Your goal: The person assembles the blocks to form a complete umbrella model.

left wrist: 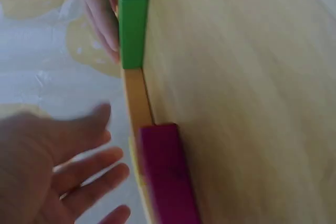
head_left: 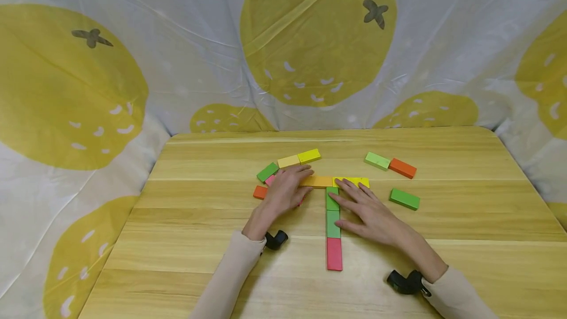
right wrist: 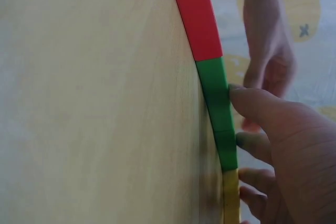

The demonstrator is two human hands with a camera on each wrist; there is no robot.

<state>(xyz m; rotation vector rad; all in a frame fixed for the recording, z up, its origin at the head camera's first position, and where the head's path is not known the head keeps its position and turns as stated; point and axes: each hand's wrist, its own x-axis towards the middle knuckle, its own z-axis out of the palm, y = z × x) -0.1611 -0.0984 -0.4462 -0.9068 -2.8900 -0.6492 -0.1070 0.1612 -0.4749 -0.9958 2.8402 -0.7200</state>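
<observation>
Flat wooden blocks form a T on the table: an orange block (head_left: 316,182) and a yellow block (head_left: 354,182) across the top, then a green block (head_left: 332,201), another green block (head_left: 333,224) and a red block (head_left: 334,254) down the stem. My right hand (head_left: 371,211) rests with spread fingers on the yellow block and the stem; its thumb (right wrist: 252,100) touches a green block. My left hand (head_left: 284,188) hovers at the orange block's left end, fingers loosely bent and holding nothing. Near it lies a magenta block (left wrist: 168,174), mostly hidden in the head view.
Behind the left hand lie a yellow block (head_left: 309,156), a pale yellow block (head_left: 289,162) and a green block (head_left: 267,172). An orange-red block (head_left: 260,192) peeks out beside it. Rightward are a light green block (head_left: 377,160), an orange-red block (head_left: 402,168) and a green block (head_left: 405,199).
</observation>
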